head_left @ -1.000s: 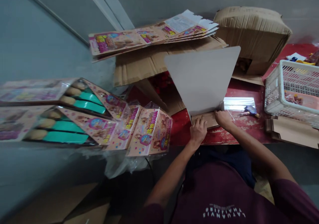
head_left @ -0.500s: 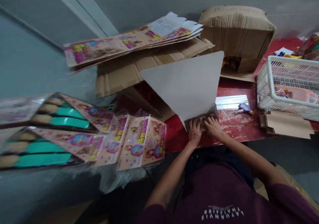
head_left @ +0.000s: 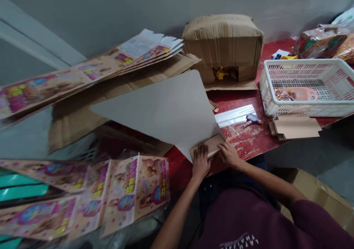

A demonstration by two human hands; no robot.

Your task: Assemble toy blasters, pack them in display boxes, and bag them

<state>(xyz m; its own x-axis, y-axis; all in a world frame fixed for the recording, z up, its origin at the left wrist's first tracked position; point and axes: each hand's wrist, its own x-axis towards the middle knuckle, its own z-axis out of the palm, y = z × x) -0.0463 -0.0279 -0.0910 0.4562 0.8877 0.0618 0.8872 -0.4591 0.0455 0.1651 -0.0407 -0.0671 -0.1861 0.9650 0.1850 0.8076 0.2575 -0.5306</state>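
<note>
A cardboard box blank lies at the table's front edge, with a large plain white panel slanting up and left from a narrow brown part. My left hand has its fingers over the front left of the brown part, closed on its edge. At the right end, my right hand grips the same edge with bent fingers. Part of the fold between the hands is hidden. Beyond my right hand lie clear plastic strips and a small blue item.
A white plastic basket holds a pink scoop. Before it sits a stack of brown cardboard inserts. An opened carton stands behind. Printed cardboard sheets are stacked at left, above packaged printed boxes.
The view has swung right, bringing more of the basket into sight. The brown part now lies flatter under my hands, and my right hand has shifted to its right end.
</note>
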